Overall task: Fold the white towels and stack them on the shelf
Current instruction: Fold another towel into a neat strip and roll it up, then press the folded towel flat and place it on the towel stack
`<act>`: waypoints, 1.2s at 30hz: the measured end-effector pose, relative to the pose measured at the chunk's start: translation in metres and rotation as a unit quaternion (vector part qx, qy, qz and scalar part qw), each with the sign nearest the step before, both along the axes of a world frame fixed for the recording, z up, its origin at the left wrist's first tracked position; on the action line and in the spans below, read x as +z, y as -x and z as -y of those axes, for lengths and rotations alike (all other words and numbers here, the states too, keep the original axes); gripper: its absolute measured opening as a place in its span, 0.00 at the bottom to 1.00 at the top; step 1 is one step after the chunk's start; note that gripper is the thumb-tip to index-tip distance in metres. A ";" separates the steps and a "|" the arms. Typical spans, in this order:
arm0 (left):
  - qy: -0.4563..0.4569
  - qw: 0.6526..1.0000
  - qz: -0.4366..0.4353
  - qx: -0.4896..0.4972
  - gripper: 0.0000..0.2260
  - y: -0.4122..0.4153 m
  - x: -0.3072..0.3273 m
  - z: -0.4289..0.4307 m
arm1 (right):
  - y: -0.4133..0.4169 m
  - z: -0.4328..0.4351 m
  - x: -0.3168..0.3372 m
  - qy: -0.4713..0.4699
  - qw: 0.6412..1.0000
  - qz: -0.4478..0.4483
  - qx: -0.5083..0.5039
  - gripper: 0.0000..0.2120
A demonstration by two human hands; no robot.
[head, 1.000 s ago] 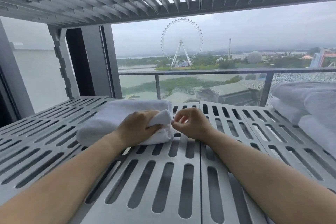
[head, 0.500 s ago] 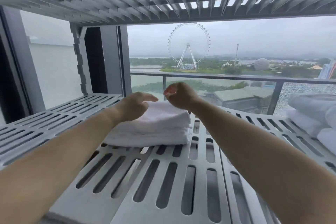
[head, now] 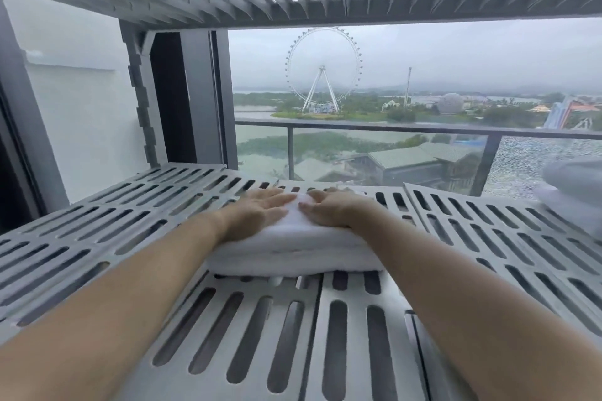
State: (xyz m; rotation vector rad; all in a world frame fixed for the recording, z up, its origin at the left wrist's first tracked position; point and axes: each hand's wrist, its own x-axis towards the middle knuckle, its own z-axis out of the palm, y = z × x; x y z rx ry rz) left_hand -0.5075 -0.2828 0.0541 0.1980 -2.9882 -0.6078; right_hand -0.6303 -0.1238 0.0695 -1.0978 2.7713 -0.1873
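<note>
Now | white towel [head: 294, 246] folded, thick, on shelf [head: 97, 231] | left hand [head: 257, 213], right hand [head: 332, 210] flat, grip released | edges blurred, perhaps layered

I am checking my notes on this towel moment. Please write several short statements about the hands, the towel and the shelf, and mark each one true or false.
1. Both hands lie flat on top of the folded white towel. True: the left hand and the right hand press on it with open palms.
2. The towel rests on a solid wooden board. False: it lies on a grey slotted shelf.
3. More white towels are at the right edge. True, though blurred.
4. The right hand lifts a corner of the towel. False: it lies flat.
5. The towel hangs over the shelf's front edge. False: it lies further back.
</note>
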 end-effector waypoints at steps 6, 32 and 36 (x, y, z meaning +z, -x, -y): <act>-0.079 0.995 -0.058 -0.013 0.20 -0.009 0.002 -0.007 | -0.009 -0.003 0.003 0.059 0.998 -0.024 -0.004 0.29; 0.088 0.971 -0.190 -0.114 0.22 -0.063 -0.002 -0.008 | -0.083 -0.063 0.026 0.043 0.994 -0.085 0.050 0.29; 0.108 0.976 -0.156 -0.106 0.23 -0.058 0.006 -0.011 | -0.086 -0.058 0.024 0.016 0.989 -0.144 0.040 0.29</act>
